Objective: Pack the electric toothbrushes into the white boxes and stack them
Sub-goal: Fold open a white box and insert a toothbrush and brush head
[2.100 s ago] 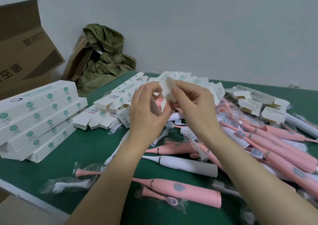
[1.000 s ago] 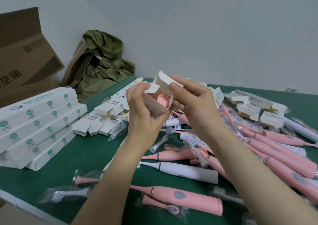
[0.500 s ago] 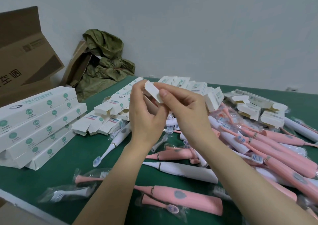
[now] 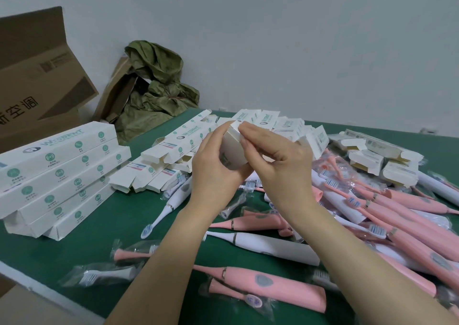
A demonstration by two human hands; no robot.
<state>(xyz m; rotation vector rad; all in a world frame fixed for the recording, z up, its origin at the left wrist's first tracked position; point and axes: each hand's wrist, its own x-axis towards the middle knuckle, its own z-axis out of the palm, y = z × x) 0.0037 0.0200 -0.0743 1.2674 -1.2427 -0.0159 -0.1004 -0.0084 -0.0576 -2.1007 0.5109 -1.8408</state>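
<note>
Where the two hands met above the green table (image 4: 94, 232), one white box (image 4: 233, 148) was held between them, clear of the surface.
- Grip, left hand (image 4: 216, 173): fingers and thumb curled round the box's body from its left side and beneath.
- Grip, right hand (image 4: 278, 165): thumb and forefinger pinched the box's top end, whose flap lay folded down. The other fingers were curled by its right face.
- Contents of the box: could not be told.
- Well left of the grip: stack of closed white boxes (image 4: 57, 173), several layers high.
- Just behind and left of the grip: open-ended boxes (image 4: 173, 148), lying loose.
- Below the grip, under the forearms: white toothbrush (image 4: 268, 246), flat on the table.
- Nearer the person: pink toothbrush (image 4: 268, 283).
- Right of the grip: heap of pink toothbrushes (image 4: 409, 215).
- Below and left of the grip: wrapped brush heads (image 4: 99, 275).
- Far left, off the table: cardboard carton (image 4: 37, 76) and green bag (image 4: 156, 83) by the wall.
</note>
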